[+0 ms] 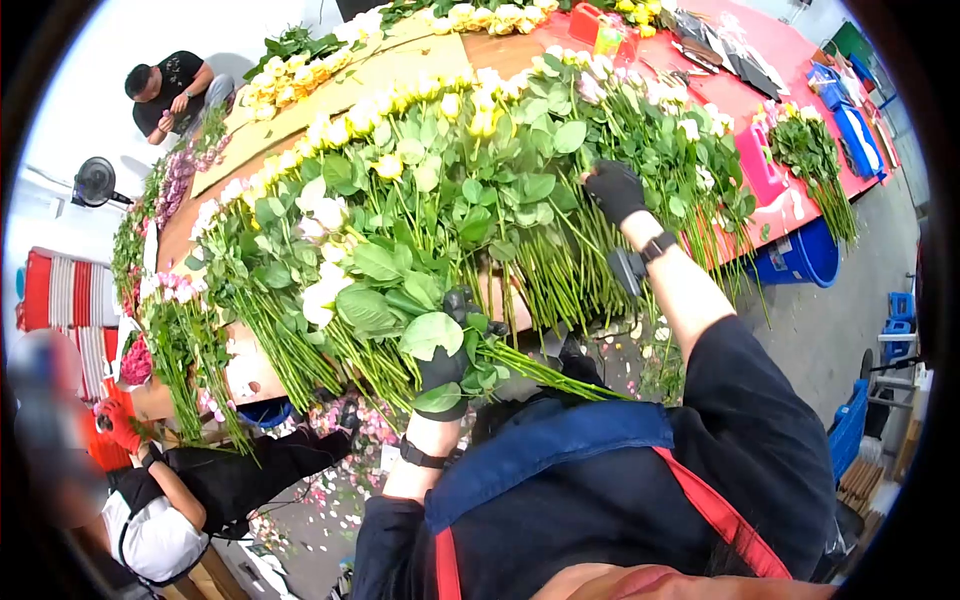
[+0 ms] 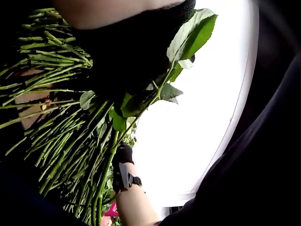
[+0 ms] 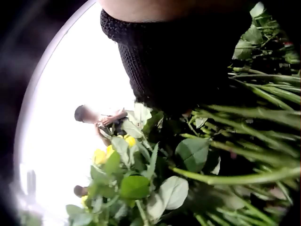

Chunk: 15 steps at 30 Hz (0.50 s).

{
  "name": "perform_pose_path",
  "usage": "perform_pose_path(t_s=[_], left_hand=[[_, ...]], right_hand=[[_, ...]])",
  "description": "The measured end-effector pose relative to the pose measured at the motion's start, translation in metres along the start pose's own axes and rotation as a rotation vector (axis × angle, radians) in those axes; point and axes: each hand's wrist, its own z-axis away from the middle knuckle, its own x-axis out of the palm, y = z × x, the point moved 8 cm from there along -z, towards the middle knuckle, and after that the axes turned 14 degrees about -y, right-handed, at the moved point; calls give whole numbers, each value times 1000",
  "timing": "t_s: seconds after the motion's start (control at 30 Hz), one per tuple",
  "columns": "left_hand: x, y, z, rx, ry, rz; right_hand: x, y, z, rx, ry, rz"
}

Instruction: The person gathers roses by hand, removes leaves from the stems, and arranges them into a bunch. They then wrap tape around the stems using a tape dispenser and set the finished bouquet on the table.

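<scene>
My left hand (image 1: 442, 372), in a black glove with a dark strap at the wrist, grips a few white roses (image 1: 325, 292). Their big leaves partly cover the glove, and their green stems (image 1: 545, 374) run off to the right in front of my apron. My right hand (image 1: 613, 192), also gloved, reaches in among leaves and stems of the roses (image 1: 540, 270) lying across the table. Its fingers look bent in the head view, and what lies between the fingertips is hidden. In the right wrist view the dark glove (image 3: 178, 61) is over leaves and stems.
Rows of yellow roses (image 1: 390, 165) and pink and white ones fill the table (image 1: 700, 290). A blue bucket (image 1: 800, 255) stands under its right edge. One person (image 1: 175, 95) is at the far left, another (image 1: 165, 500) at the near left. Petals litter the floor (image 1: 350, 440).
</scene>
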Motion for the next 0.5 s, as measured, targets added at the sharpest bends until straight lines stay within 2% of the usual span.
perform_pose_path(t_s=[0.07,0.13,0.2,0.27,0.3,0.4,0.43,0.47,0.5], left_hand=[[-2,-2,-3,-30,36,-113],[-6,-2,-8,-56,76,-302],[-11,-3,-12,-82,111,-494],[-10,-22,-17,-46,95,-15],[18,-21,-22,-99,61,89],[-58,-52,17,-363,76,-87],[-3,-27,14,-307,35,-85],[-14,-47,8,-203,56,10],[-25,-67,3,-97,69,106]], right_hand=[[-28,-9,29,-165,328,-64],[-52,-24,68,-332,503,-71],[-70,-43,102,-509,563,-65],[-77,-59,128,-578,446,-120],[-82,-74,144,-668,391,-177],[-75,-120,183,-827,226,-163],[-65,-136,195,-875,177,-134],[-55,-152,205,-919,133,-101],[-39,-166,209,-950,0,-155]])
